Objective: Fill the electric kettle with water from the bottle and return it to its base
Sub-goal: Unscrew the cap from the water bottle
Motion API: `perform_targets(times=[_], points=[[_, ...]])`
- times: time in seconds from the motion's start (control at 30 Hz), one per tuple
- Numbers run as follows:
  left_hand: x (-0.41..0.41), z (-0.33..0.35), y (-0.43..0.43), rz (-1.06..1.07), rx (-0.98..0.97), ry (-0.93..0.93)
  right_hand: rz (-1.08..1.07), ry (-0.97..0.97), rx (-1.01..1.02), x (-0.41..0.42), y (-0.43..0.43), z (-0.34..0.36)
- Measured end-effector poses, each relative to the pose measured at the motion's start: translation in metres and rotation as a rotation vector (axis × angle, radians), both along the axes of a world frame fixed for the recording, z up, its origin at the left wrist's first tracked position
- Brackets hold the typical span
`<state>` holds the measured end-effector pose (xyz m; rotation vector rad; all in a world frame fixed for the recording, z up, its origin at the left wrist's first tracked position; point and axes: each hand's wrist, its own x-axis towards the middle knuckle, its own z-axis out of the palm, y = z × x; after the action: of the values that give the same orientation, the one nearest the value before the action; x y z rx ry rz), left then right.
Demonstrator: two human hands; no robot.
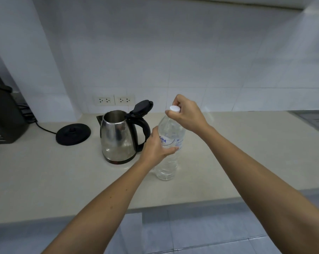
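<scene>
White tiled wall w/ two sockets (113,100) behind a pale desk (45,173). The steel kettle (118,136) stands on the desk, off its base (73,133), lid (143,107) flipped up, opening clear. The base lies just to the kettle's left, cord running off toward a dark appliance (5,110) at the far left.

The clear water bottle (168,143) stands upright on the desk, just right of the kettle. Left hand (156,145) is wrapped round its middle at the label, fingers curled onto the plastic. Right hand (187,113) pinches the white cap (175,109) from above, thumb & fingers pressed on its rim; looks like the unscrewing step, cap on or barely off, can't tell which.

Bottle looks full, so prob. fairly heavy, thin-walled & squashy: a hard squeeze once open would likely push water out the neck. Mid-body grip seems right, firm but light. Kettle is rigid, smooth metal; best taken by the black handle (145,129) on its right.
</scene>
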<state>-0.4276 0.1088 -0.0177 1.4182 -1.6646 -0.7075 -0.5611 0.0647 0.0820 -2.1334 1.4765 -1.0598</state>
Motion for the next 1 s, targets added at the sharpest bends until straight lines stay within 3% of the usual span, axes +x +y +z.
perform_targets(times=[0.2, 0.47, 0.63, 0.83, 1.0], points=[[0.0, -0.009, 0.001, 0.038, -0.01, 0.036, 0.078, 0.076, 0.03, -0.003, -0.003, 0.003], [-0.015, -0.024, 0.0, 0.044, 0.096, 0.241, 0.072, 0.589, 0.089, -0.011, -0.015, 0.046], [-0.024, -0.033, -0.002, 0.098, 0.084, 0.307, 0.199, 0.582, 0.12, -0.009, -0.015, 0.047], [-0.023, -0.036, -0.004, 0.15, 0.107, 0.225, 0.348, 0.575, 0.129, -0.015, -0.015, 0.047], [-0.022, -0.037, -0.004, 0.142, 0.111, 0.207, 0.439, 0.727, 0.166, -0.018, -0.014, 0.065]])
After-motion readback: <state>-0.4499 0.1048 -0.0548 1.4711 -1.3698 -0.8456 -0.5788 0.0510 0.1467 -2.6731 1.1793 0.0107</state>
